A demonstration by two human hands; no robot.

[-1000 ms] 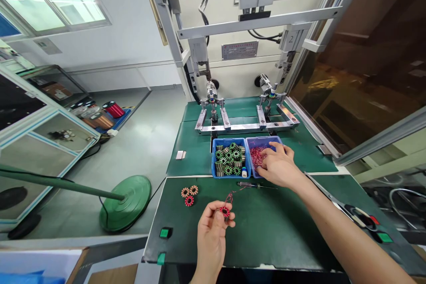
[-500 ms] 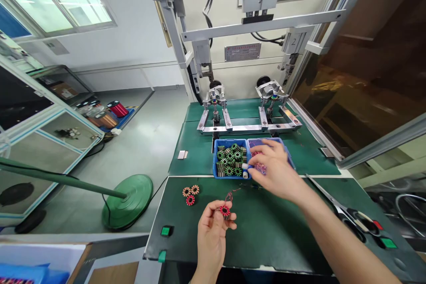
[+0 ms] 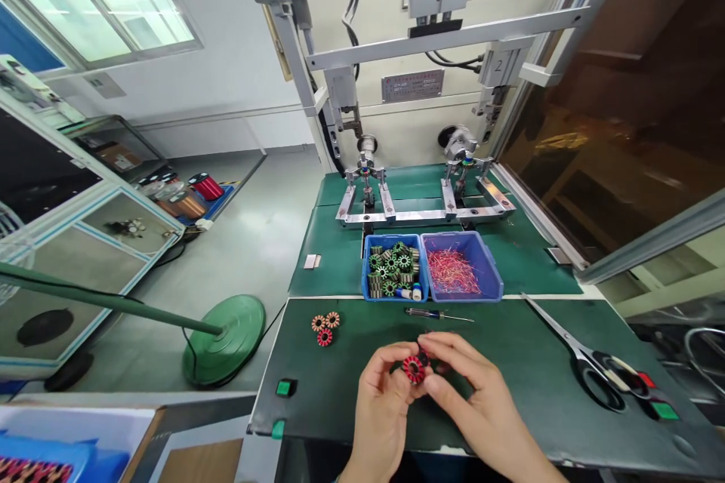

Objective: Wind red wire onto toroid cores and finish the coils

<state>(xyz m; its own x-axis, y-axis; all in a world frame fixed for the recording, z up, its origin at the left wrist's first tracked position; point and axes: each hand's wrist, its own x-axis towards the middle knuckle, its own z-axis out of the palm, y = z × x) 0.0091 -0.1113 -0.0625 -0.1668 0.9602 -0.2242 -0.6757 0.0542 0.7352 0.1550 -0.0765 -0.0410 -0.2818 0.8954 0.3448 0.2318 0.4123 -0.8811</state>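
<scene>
Low over the front of the green work table, my left hand (image 3: 385, 400) grips a small wound stator (image 3: 414, 370) with a red slotted end face. My right hand (image 3: 476, 400) meets it from the other side, thumb and index finger closed at the stator's edge. A small dark part shows between the fingertips at the top; I cannot make out what it is. Beyond my hands lies a thin screwdriver (image 3: 436, 315). To the left, two orange-faced stators (image 3: 332, 319) and one red stator (image 3: 325, 337) sit close together.
A blue bin (image 3: 365, 272) holds green stators and small blue-and-white pieces. Beside it, a purple-blue bin (image 3: 492, 288) contains red wire scraps (image 3: 453, 272). Large scissors (image 3: 583, 355) lie at right. A metal fixture (image 3: 419, 219) stands behind the bins; a green button (image 3: 284, 388) is front left.
My right hand has come back from the bins to the stator in my left hand. The left hand has shifted slightly right. The screwdriver and wire scraps are now uncovered.
</scene>
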